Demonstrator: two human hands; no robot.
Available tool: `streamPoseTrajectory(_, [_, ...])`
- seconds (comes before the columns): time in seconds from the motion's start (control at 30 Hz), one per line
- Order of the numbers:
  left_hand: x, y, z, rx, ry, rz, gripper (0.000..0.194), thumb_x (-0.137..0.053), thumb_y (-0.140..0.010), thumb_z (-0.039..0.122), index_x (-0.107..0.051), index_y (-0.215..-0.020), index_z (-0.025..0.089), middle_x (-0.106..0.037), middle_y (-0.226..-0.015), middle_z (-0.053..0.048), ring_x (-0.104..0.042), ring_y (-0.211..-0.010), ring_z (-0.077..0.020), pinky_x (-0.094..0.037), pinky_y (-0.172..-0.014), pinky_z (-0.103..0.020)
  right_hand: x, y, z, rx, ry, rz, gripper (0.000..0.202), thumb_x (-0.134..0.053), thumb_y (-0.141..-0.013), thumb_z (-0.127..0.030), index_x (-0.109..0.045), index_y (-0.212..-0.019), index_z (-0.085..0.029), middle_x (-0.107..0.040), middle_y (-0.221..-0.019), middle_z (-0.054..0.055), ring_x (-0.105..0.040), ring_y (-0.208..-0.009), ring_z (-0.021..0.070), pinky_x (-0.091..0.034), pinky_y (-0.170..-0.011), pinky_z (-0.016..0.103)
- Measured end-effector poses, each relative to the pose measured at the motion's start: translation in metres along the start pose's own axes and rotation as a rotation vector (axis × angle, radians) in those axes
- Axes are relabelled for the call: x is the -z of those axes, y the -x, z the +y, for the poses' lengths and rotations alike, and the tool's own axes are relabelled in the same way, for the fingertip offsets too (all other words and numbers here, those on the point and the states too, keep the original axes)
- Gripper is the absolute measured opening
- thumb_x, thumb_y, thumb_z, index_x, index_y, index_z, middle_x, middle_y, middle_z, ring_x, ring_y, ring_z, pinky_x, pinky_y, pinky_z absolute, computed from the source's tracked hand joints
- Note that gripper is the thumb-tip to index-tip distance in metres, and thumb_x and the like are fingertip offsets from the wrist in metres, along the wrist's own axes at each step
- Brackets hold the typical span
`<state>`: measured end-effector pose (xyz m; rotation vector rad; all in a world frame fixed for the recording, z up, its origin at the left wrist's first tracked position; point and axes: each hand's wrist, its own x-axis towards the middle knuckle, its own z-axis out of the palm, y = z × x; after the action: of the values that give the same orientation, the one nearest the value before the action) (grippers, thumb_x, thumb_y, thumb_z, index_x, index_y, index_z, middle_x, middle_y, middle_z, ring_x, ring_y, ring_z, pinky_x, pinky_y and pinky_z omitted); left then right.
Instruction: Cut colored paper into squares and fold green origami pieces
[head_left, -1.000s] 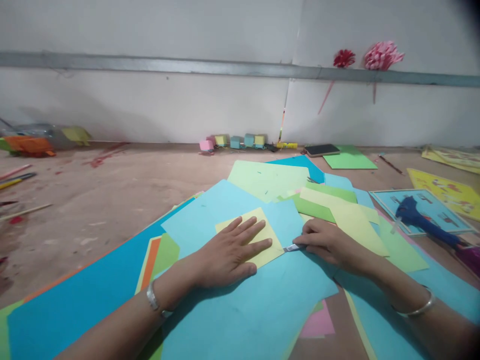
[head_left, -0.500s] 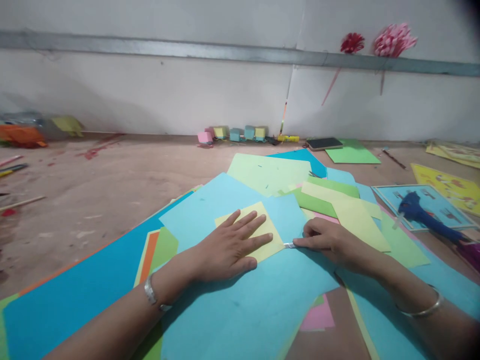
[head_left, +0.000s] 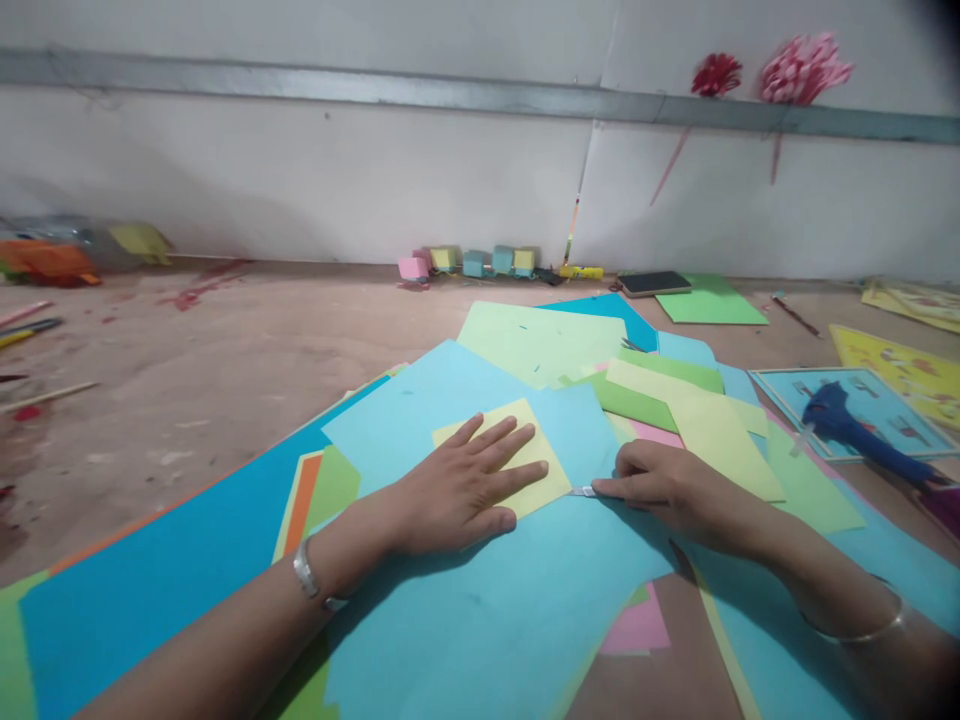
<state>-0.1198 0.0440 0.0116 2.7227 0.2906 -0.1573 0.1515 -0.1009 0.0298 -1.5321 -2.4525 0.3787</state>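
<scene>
My left hand (head_left: 472, 485) lies flat with its fingers spread, pressing on a small pale yellow paper piece (head_left: 551, 478). Under that piece is a large light blue paper sheet (head_left: 480, 620). The fingers of my right hand (head_left: 660, 485) are closed on a thin silver blade (head_left: 582, 491), with the index finger stretched along it. Its tip meets the right-hand corner of the yellow paper. The rest of the blade is hidden under my fingers.
Coloured paper sheets overlap around my hands, among them a dark blue sheet (head_left: 165, 560) and pale yellow strips (head_left: 727, 440). A blue glue gun (head_left: 847, 420) lies at the right. Along the wall stand small paper blocks (head_left: 472, 262) and a phone (head_left: 654, 284).
The view has shifted very slightly. Both hands keep nearly the same place on the paper, and the blade still meets the yellow paper's corner.
</scene>
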Motion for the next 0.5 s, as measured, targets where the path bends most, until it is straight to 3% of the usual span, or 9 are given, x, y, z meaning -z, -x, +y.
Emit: streamPoseTrajectory(0.5, [0.0013,-0.0006,0.0007,0.016,-0.126,-0.055,0.057,-0.024,-0.100,0.059,-0.022,-0.153,0.039,-0.001,-0.163,0.000,-0.004,-0.151,-0.0279,0.001,-0.119,-0.056,-0.0043,-0.0020,0.0013,0.004,-0.020,-0.010,0.040,-0.034,-0.103,-0.024,-0.070,-0.120,-0.026,-0.052,-0.077,0.004,-0.047,-0.069,0.0141,-0.037,-0.060,0.025])
